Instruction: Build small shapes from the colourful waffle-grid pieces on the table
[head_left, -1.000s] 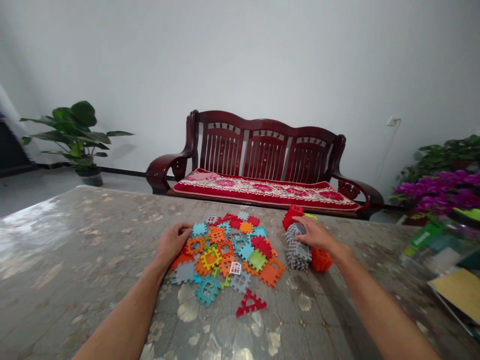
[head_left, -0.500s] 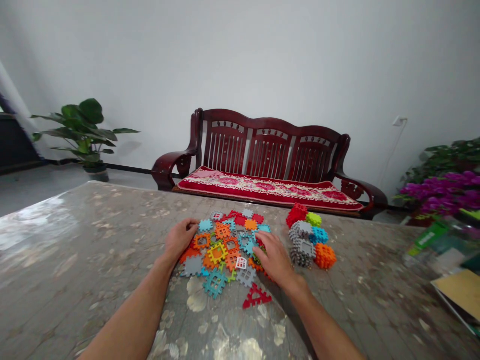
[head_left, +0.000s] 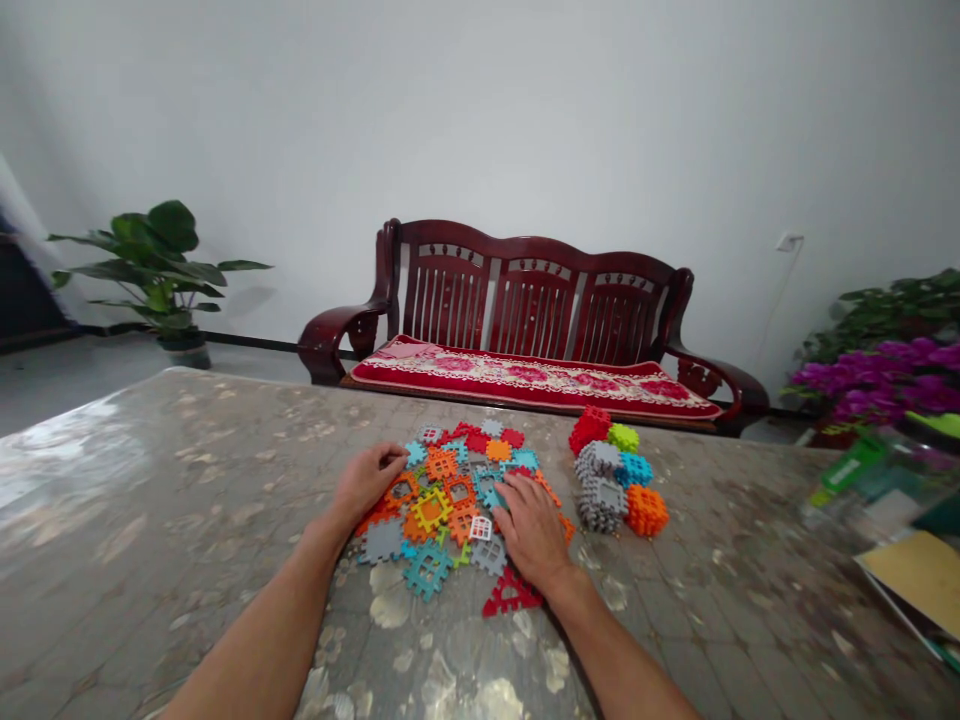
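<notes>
Flat notched plastic pieces lie in a loose pile on the table. My left hand [head_left: 369, 482] is at the pile's left edge, thumb and fingers pinched at a light-blue piece [head_left: 415, 453]. My right hand [head_left: 531, 525] rests palm down over the right side, fingers spread, touching a teal window piece [head_left: 489, 487]. Between the hands lie a yellow piece [head_left: 431, 510], orange pieces [head_left: 442, 463] and a small white window [head_left: 481, 528]. Nearer me are a teal lattice piece [head_left: 427, 570], a grey piece [head_left: 382, 540] and a red triangle [head_left: 511, 593], partly beside my right wrist.
Right of the pile stand stacks sorted by colour: red [head_left: 589, 429], lime [head_left: 623, 437], blue [head_left: 633, 469], grey [head_left: 602, 503] and orange [head_left: 646, 510]. A cardboard-coloured pad [head_left: 919, 580] and purple flowers [head_left: 877, 385] are far right. A wooden bench [head_left: 536, 260] stands behind the table.
My right hand has shifted slightly left and down, uncovering orange pieces beyond its fingers. My left hand has moved a little right, onto the light-blue piece. The view has shifted slightly.
</notes>
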